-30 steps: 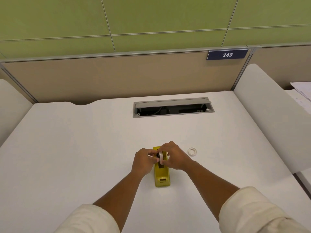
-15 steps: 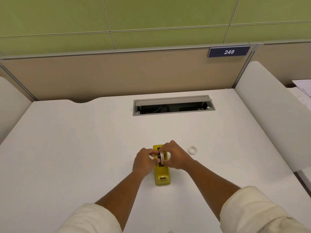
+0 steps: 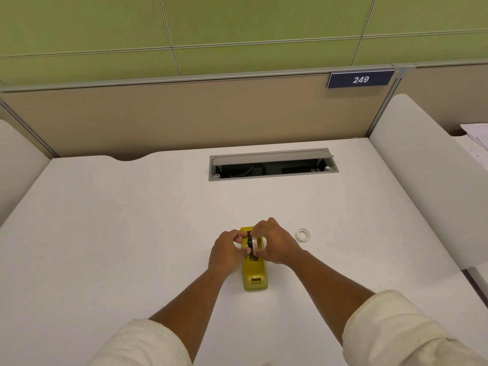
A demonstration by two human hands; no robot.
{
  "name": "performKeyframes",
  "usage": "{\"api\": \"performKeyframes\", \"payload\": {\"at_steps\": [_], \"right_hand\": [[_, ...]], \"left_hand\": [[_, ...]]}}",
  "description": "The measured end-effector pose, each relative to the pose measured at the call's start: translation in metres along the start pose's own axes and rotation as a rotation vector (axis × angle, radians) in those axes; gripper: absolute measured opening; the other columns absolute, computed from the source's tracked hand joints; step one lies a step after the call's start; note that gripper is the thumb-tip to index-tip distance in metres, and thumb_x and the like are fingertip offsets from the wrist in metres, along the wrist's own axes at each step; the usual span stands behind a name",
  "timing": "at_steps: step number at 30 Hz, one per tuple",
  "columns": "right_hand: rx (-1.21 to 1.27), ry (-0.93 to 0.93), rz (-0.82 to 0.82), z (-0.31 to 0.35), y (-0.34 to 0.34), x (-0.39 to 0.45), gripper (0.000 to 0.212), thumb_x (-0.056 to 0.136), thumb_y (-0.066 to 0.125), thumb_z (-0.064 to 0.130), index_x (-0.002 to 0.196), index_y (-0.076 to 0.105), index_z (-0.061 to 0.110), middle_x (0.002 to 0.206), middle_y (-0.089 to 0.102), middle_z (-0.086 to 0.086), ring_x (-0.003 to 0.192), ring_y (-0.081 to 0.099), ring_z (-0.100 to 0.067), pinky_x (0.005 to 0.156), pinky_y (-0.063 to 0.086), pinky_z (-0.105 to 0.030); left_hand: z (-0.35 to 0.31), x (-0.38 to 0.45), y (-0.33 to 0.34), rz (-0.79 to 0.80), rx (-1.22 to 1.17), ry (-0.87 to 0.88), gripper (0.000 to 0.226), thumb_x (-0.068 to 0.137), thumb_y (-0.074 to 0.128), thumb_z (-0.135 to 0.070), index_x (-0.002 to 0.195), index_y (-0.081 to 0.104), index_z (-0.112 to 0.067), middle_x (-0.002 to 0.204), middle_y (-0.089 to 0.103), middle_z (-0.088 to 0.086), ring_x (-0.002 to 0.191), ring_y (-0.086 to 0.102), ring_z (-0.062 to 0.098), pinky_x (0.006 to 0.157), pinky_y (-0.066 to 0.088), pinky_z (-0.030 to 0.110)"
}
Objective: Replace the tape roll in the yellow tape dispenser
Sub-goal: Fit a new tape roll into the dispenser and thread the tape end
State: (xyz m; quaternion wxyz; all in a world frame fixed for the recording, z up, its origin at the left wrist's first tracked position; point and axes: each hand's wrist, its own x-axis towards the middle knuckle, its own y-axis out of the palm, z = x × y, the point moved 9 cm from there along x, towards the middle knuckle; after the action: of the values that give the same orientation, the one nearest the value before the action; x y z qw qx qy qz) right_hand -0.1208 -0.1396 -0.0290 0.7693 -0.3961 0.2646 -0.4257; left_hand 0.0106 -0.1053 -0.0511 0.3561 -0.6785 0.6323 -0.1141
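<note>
You face a white bench [image 3: 105, 220] with an open cable hatch [image 3: 272, 165], beige partition [image 3: 171, 114], green wall panels [image 3: 237, 22].

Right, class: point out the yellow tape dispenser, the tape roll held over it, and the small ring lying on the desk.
yellow tape dispenser [image 3: 254, 270], head view, near end of its top.
tape roll [image 3: 254, 245], head view, its outer rim.
small ring [image 3: 303, 234], head view, its white band.

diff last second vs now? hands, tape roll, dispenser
Almost nothing moved. Both hands, left hand and right hand, stay closed around the clear tape roll on its black hub, held just above the yellow plastic tape dispenser; any finger shifts are too slight to tell. The dispenser stays put on the white desk, and the small white ring-shaped roll still lies to its right, untouched.
</note>
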Motion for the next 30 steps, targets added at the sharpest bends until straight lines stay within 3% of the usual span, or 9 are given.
{"api": "performKeyframes", "payload": {"at_steps": [10,17,25,30], "right_hand": [[0.021,-0.012,0.016,0.000,0.005,-0.004,0.053,0.069,0.078,0.032,0.119,0.060,0.026,0.114,0.051,0.000,0.107,0.041,-0.016,0.078,0.051,-0.036],[0.067,-0.051,-0.045,-0.001,-0.006,-0.007,0.028,0.074,0.073,0.026,0.101,0.068,0.025,0.104,0.061,0.005,0.097,0.045,-0.014,0.078,0.048,-0.033],[0.077,-0.025,-0.064,-0.004,-0.008,-0.006,0.019,0.079,0.069,0.026,0.098,0.072,0.025,0.103,0.063,0.006,0.093,0.044,-0.008,0.075,0.040,-0.026],[0.108,-0.011,-0.084,-0.005,-0.010,-0.003,0.013,0.084,0.067,0.030,0.095,0.073,0.025,0.100,0.065,0.005,0.090,0.044,-0.007,0.075,0.043,-0.028]], "left_hand": [[-0.006,-0.001,0.008,0.092,0.049,0.070,0.060,0.068,0.084,-0.031,0.122,0.061,-0.037,0.106,0.054,-0.005,0.084,0.062,0.017,0.082,0.055,0.034],[-0.012,-0.001,0.013,0.108,0.138,0.115,0.058,0.073,0.081,-0.029,0.126,0.059,-0.038,0.105,0.052,-0.002,0.076,0.054,0.014,0.073,0.049,0.027],[-0.017,-0.001,0.014,0.100,0.150,0.137,0.048,0.077,0.078,-0.029,0.121,0.062,-0.037,0.100,0.051,-0.003,0.080,0.054,0.013,0.063,0.040,0.021],[-0.016,0.000,0.014,0.096,0.145,0.132,0.050,0.075,0.080,-0.029,0.121,0.062,-0.038,0.102,0.052,-0.003,0.084,0.057,0.013,0.070,0.048,0.026]]}}
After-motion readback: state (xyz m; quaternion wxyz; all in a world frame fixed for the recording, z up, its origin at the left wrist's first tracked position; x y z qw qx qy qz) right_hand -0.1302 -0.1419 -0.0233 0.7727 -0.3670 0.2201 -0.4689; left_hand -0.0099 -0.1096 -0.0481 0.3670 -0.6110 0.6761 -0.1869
